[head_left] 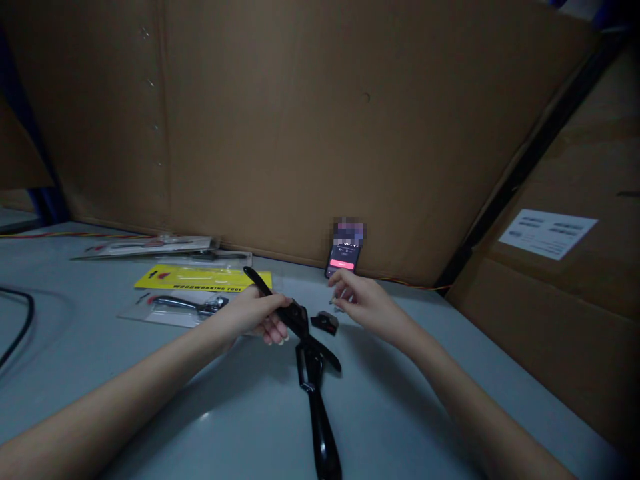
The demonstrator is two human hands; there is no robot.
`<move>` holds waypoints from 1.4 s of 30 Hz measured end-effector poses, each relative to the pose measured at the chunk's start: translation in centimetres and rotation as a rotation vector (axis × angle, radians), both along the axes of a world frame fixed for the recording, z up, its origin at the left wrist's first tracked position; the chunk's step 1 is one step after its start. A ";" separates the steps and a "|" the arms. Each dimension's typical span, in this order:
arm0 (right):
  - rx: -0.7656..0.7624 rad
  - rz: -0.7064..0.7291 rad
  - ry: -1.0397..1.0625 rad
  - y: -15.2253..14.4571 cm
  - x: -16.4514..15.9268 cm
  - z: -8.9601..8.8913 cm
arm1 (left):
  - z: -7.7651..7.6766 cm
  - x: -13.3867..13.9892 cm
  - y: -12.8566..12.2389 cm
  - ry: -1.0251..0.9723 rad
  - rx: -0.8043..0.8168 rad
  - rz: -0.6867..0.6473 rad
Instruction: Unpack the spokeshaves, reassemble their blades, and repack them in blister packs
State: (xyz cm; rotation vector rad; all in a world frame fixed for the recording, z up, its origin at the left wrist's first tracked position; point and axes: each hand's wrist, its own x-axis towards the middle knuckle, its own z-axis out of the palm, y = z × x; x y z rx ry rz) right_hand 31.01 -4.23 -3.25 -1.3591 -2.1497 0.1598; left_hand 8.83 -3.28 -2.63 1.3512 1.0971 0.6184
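Observation:
My left hand point(263, 317) is closed round one wing of a black spokeshave point(295, 320), which slants across the middle of the view with its other wing toward the lower right. Below it a second black tool point(320, 413), with a long glossy handle and a looped frame, lies on the table. Just right of the spokeshave sits a small dark metal cap piece point(325, 323). My right hand point(363, 300) hovers beyond that piece, thumb and fingers curled together near small shiny bits; what lies between the fingertips is too small to make out.
A phone point(343, 259) with a lit screen leans against the cardboard wall point(280, 133). Packaged tools point(190, 303), a yellow woodworking tool card point(200, 278) and flat packs point(150, 247) lie at left. A black cable point(30, 313) curves at the far left; thin wires run along the back.

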 end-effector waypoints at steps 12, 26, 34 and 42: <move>-0.167 -0.137 -0.026 1.7 1.8 -2.4 | -0.9 -0.4 0.9 -0.192 0.019 0.070; -0.148 0.203 0.392 -1.2 -4.1 -1.4 | -0.8 0.1 0.4 -0.154 0.044 0.005; -0.288 0.109 0.724 -1.0 -4.6 -1.8 | -0.6 0.0 0.4 -0.140 0.107 -0.101; -0.291 0.026 0.837 -0.3 -3.7 -1.1 | -1.3 0.0 1.1 -0.148 0.074 -0.079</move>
